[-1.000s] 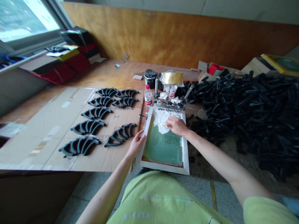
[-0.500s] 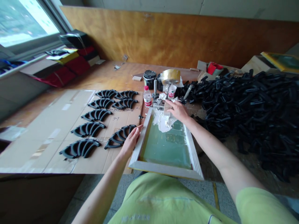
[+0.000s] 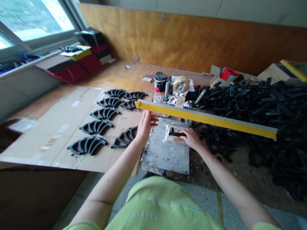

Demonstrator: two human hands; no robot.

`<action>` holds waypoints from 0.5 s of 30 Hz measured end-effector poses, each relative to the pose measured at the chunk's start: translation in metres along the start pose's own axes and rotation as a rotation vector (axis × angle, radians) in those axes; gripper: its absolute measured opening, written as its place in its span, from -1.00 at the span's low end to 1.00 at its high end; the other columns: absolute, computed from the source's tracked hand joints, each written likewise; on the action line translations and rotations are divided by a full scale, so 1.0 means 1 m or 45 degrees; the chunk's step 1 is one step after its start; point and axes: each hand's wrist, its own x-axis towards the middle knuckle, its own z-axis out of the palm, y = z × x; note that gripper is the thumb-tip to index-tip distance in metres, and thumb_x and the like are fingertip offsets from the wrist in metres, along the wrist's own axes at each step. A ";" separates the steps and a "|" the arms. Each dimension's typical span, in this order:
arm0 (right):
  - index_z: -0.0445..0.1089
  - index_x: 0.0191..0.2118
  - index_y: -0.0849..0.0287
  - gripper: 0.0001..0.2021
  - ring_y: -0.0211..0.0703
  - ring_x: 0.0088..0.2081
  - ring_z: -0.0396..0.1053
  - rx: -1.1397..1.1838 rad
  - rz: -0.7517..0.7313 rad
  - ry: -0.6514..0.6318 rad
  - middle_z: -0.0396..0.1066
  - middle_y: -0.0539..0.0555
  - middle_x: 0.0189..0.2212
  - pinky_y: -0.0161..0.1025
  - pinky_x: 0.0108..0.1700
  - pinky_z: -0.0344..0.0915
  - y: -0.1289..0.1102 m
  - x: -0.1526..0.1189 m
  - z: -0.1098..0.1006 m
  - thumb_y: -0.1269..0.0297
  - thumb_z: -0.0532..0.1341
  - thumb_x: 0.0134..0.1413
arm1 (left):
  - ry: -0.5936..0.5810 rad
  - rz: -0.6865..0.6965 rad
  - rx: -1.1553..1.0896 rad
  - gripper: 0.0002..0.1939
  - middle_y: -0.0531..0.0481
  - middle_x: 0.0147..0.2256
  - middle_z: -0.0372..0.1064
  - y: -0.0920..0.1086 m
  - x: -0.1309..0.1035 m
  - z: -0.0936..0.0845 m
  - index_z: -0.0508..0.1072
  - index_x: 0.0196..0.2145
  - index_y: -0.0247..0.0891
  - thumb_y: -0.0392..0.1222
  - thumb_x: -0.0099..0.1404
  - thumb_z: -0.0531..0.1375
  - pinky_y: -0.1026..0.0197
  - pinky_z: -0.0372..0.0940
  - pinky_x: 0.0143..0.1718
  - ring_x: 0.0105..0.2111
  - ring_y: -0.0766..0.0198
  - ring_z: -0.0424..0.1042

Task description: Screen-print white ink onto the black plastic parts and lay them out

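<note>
My right hand (image 3: 191, 138) pinches the right end of a black curved plastic part (image 3: 176, 133), which lies on a small block in the middle of a grey metal base plate (image 3: 155, 153). Over the plate, the screen-printing frame (image 3: 206, 118) is tipped up, so only its yellow-taped front edge faces me. My left hand (image 3: 145, 126) is just below the frame's left end, fingers apart and partly curled, holding nothing I can see. Whether it touches the frame is unclear. A flat squeegee-like piece (image 3: 180, 102) stands behind the raised edge.
Rows of black curved parts (image 3: 97, 127) lie on cardboard (image 3: 59, 121) at the left. A large heap of the same parts (image 3: 244, 105) fills the right side. Behind the frame stand a red-capped bottle (image 3: 157, 95), a dark tub (image 3: 160, 81) and a tape roll (image 3: 181, 84).
The screen frame has swung up from flat, uncovering the base plate. My right hand has left the squeegee-like piece and come down to the black part. My left hand has come off the frame's side.
</note>
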 end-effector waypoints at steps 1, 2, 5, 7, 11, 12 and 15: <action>0.39 -0.25 0.12 -0.88 -0.05 -0.11 0.34 -0.013 -0.044 -0.037 0.44 0.09 -0.22 -0.08 0.00 0.22 -0.008 0.000 -0.004 0.38 0.25 0.03 | -0.035 -0.074 0.027 -0.40 -0.07 -0.23 0.46 -0.010 -0.010 -0.004 0.29 0.07 -0.23 0.26 0.27 0.02 0.28 0.30 -0.40 -0.33 0.27 0.45; 0.39 -0.26 0.13 -0.90 -0.05 -0.11 0.33 -0.006 -0.074 -0.062 0.44 0.09 -0.23 -0.09 0.00 0.22 -0.016 0.000 -0.010 0.39 0.24 0.05 | -0.104 -0.186 0.066 -0.39 -0.10 -0.25 0.48 -0.021 -0.023 -0.007 0.32 0.05 -0.25 0.27 0.25 0.05 0.28 0.29 -0.42 -0.34 0.25 0.45; 0.40 -0.27 0.12 -0.95 -0.05 -0.13 0.32 0.069 -0.210 -0.103 0.42 0.08 -0.27 -0.11 -0.04 0.24 -0.052 0.003 -0.024 0.37 0.22 0.10 | -0.323 -0.596 0.117 -0.33 -0.18 -0.28 0.50 -0.052 -0.066 -0.015 0.38 0.00 -0.31 0.32 0.19 0.09 0.26 0.27 -0.48 -0.38 0.20 0.47; 0.41 -0.26 0.11 -0.94 -0.01 -0.13 0.29 0.087 -0.361 -0.115 0.41 0.10 -0.29 -0.09 -0.05 0.23 -0.087 0.004 -0.021 0.34 0.21 0.13 | -0.295 -0.728 0.011 -0.30 -0.19 -0.25 0.50 -0.067 -0.089 -0.021 0.37 0.00 -0.29 0.37 0.17 0.06 0.26 0.28 -0.50 -0.38 0.18 0.48; 0.43 -0.17 0.14 -0.85 0.01 -0.14 0.27 0.087 -0.651 -0.194 0.39 0.14 -0.29 -0.07 -0.06 0.24 -0.162 0.008 0.019 0.30 0.14 0.20 | 0.165 -0.650 -0.151 -0.39 -0.07 -0.40 0.46 -0.086 -0.109 -0.059 0.37 -0.28 -0.28 0.39 0.12 0.08 0.32 0.22 -0.57 -0.50 0.30 0.43; 0.43 -0.14 0.14 -0.84 0.00 -0.13 0.28 0.108 -0.701 -0.230 0.39 0.14 -0.27 -0.07 -0.06 0.24 -0.176 0.013 0.033 0.29 0.14 0.21 | 0.272 -0.625 -0.136 -0.41 -0.04 -0.44 0.44 -0.090 -0.110 -0.076 0.34 -0.34 -0.28 0.38 0.11 0.09 0.34 0.20 -0.58 -0.53 0.33 0.40; 0.42 -0.06 0.12 -0.78 -0.03 -0.09 0.29 0.179 -0.730 -0.296 0.41 0.12 -0.21 -0.10 -0.03 0.25 -0.202 0.039 0.078 0.25 0.18 0.19 | 0.531 -0.600 0.021 -0.43 -0.03 -0.46 0.44 -0.106 -0.112 -0.140 0.32 -0.38 -0.28 0.37 0.13 0.07 0.34 0.20 -0.58 -0.56 0.36 0.37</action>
